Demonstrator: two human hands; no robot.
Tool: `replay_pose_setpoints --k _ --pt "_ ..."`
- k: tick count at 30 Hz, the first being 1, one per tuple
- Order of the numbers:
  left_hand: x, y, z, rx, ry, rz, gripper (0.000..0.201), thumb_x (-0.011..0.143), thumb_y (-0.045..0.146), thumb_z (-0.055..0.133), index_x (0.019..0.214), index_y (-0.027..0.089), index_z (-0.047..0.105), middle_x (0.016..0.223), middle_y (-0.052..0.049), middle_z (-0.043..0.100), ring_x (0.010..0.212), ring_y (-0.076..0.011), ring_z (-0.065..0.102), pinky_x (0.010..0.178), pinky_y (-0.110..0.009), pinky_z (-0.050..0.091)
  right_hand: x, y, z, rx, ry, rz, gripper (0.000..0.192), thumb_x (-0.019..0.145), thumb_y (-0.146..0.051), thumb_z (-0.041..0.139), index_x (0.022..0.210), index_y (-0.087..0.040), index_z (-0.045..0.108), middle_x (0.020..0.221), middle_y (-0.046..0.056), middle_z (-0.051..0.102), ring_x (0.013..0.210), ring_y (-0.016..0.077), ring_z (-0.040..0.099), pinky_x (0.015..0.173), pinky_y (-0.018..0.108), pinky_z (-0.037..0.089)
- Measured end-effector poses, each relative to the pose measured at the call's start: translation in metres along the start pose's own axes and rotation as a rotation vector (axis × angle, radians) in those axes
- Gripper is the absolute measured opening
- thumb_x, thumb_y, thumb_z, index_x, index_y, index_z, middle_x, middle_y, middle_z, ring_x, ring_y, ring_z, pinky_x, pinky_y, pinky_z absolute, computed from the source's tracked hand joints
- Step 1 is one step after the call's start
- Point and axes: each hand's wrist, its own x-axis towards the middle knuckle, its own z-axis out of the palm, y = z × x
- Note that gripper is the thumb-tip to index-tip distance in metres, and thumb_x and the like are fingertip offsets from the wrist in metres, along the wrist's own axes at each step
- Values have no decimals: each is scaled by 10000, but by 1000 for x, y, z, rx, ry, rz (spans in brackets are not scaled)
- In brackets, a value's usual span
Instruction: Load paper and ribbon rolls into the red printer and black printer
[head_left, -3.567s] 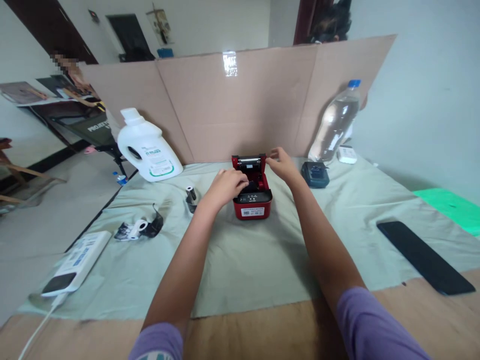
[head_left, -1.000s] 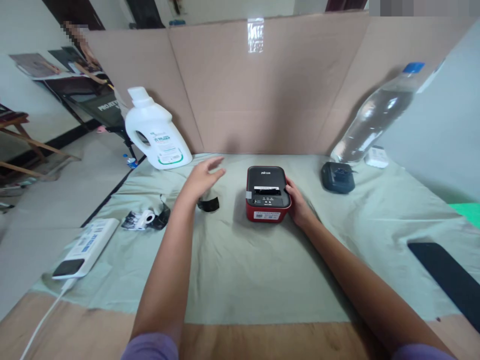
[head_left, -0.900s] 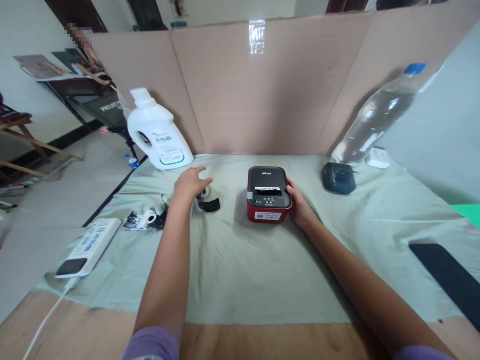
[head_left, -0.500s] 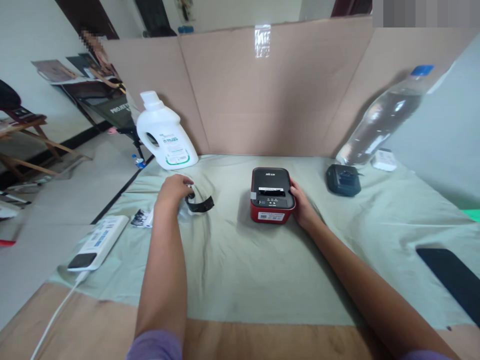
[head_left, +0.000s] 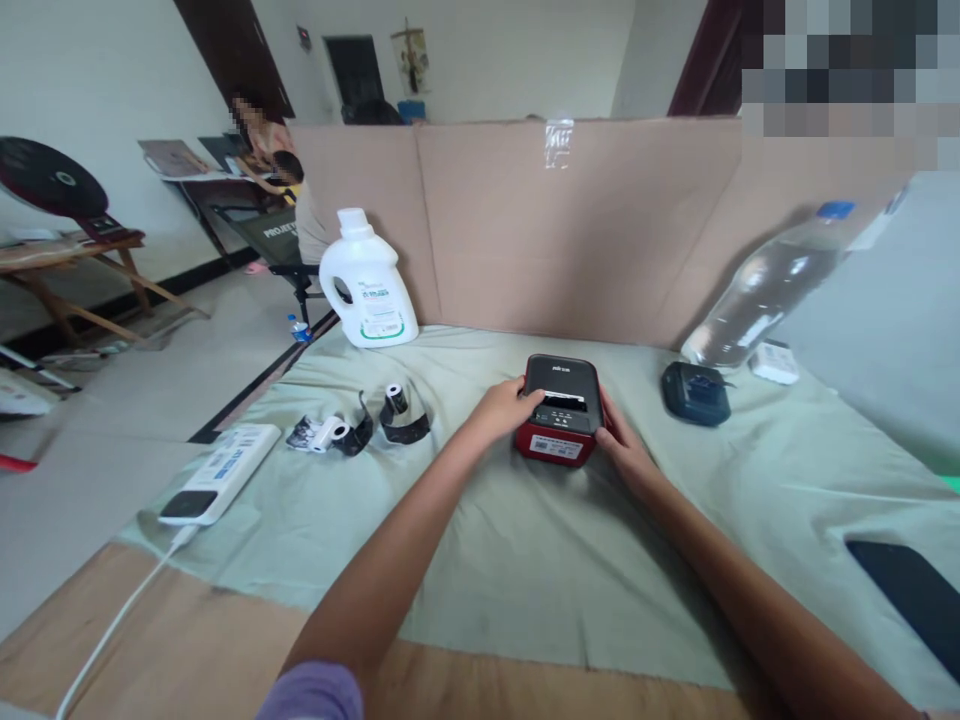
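While both hands close in on it from opposite sides, the small red label printer [head_left: 559,410] sits on the pale green cloth [head_left: 517,540] near the middle of the table, its black lid shut and its front label facing the person. The left hand [head_left: 504,408] rests against the printer's left side with the fingers curled over the edge of the lid, and the right hand [head_left: 621,448] presses its right front corner, so the printer is clasped between the two rather than lifted; it appears to stand flat on the cloth. Such a two-sided hold would keep a light box from sliding on loose fabric. Just left of the printer, apart from the left hand, a paper roll [head_left: 394,398] stands in a curl of black wrapper [head_left: 406,428], and a second roll [head_left: 328,433] lies on its side with more torn wrapping beside it, both within easy reach. Farther left a white power strip [head_left: 219,473] lies at the cloth's edge with its cable trailing toward the near side. A white detergent jug [head_left: 367,285] stands against the cardboard screen [head_left: 540,230] at the back, and a clear water bottle [head_left: 772,290] leans against the right end of that screen. A dark blue device [head_left: 695,392] lies near the bottle's base, and a black phone [head_left: 911,600] lies at the right edge. Beyond the screen, another person sits at a desk.
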Motion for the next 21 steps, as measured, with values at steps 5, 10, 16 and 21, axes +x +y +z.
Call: replay_pose_setpoints --k 5,10,16,21 --pt "4 -11 4 -49 89 -29 358 912 369 553 1183 243 749 1202 -60 757 1125 -297 684 989 -377 508 5 -4 7 -269 -16 -86 1276 625 -426 922 1638 -313 154 1694 42 222 1569 343 165 1282 552 99" --pt "26 -24 -59 -126 248 -79 382 922 327 526 1212 194 735 1220 -81 748 1142 -291 676 1026 -407 484 80 -16 50 -295 -84 -263 1285 650 -448 900 1647 -243 114 1682 103 254 1539 357 264 1262 538 191" --pt "36 -53 -157 -479 522 -163 522 899 327 545 1417 288 598 1290 -20 714 1113 -230 680 956 -373 528 189 -7 156 -115 -194 -282 1387 638 -520 892 1646 -245 -20 1629 113 367 1397 344 492 1190 539 352" --pt "18 -98 -200 -494 668 -245 590 882 314 541 1471 293 541 1365 -16 672 1082 -206 685 867 -297 544 218 16 235 -21 -282 -264 1357 660 -536 866 1647 -204 -5 1618 128 379 1430 344 447 1193 530 353"
